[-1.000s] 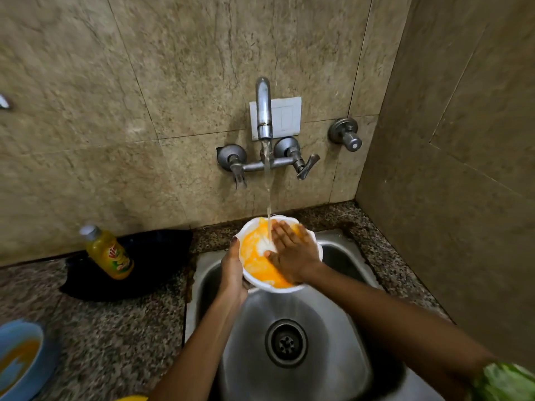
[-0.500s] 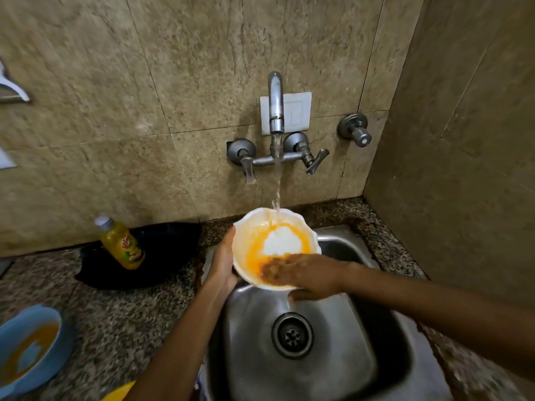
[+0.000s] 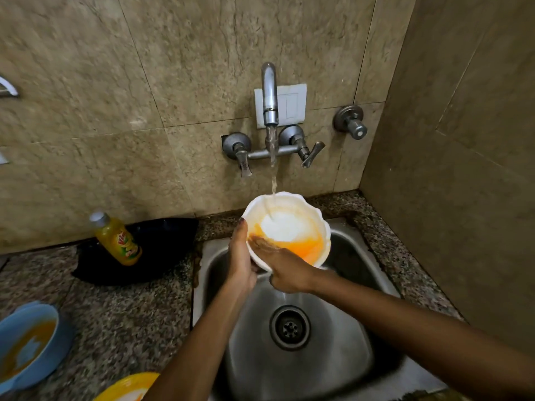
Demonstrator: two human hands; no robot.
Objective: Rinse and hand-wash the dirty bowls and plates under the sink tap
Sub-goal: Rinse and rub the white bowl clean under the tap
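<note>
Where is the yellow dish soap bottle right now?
In the head view, the yellow bottle stands at the left on the granite counter, against a black item by the wall, left of the sink.

A: Colours at the sink?
B: White bowl (image 3: 286,227) with scalloped rim, orange smear round the inside, clean white patch mid-base. Sink (image 3: 289,357) dull brushed steel, dark drain ring. Tap (image 3: 269,94) grey metal, white plate (image 3: 291,107) on the wall behind it.
A: Counter?
B: Countertop (image 3: 121,314) speckled granite, black, grey and tan flecks. Wall tiles (image 3: 115,111) beige-brown, mottled, thin pale veins. Yellow bottle (image 3: 117,241), silver-grey cap, red, yellow and green label, on a black mat (image 3: 162,256).
A: Other dishes?
B: Blue bowl (image 3: 26,345) far left, orange residue streaked inside. Yellow plate (image 3: 127,387) at the bottom edge, white centre.
</note>
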